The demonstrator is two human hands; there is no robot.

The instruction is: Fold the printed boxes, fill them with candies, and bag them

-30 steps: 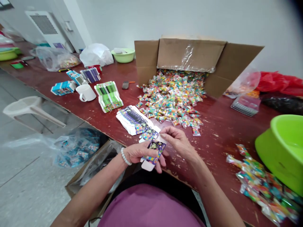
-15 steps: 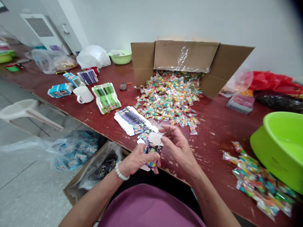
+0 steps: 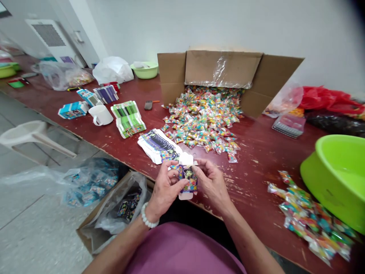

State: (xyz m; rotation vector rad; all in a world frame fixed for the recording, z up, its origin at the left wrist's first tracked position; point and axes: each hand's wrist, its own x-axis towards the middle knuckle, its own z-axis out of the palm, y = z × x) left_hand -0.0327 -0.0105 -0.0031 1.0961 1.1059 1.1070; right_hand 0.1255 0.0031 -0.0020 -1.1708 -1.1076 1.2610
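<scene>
Between my two hands, over the table's front edge, is a small printed carton (image 3: 188, 178) in purple and black with white flaps sticking out at top and bottom. My left hand (image 3: 169, 183), with a white bead bracelet at the wrist, grips its left side, thumb across the front. On the right side, my right hand (image 3: 210, 179) pinches the carton near its upper edge. Just beyond lies a fanned stack of flat purple-and-black cartons (image 3: 159, 146). Wrapped candies (image 3: 203, 118) spill in a heap behind it from a cardboard box (image 3: 224, 67) tipped toward me.
At right a green basin (image 3: 316, 171) stands beside more wrapped candies (image 3: 310, 217). Green flat cartons (image 3: 129, 118), a white mug (image 3: 100, 115) and blue cartons (image 3: 73, 110) lie left. Below the table edge are a lined box (image 3: 98, 224) with dark packs and a white stool (image 3: 37, 133).
My right hand has closed in on the carton and now grips its right side. The carton has turned upright to face me, and my left fingers have shifted to its left edge.
</scene>
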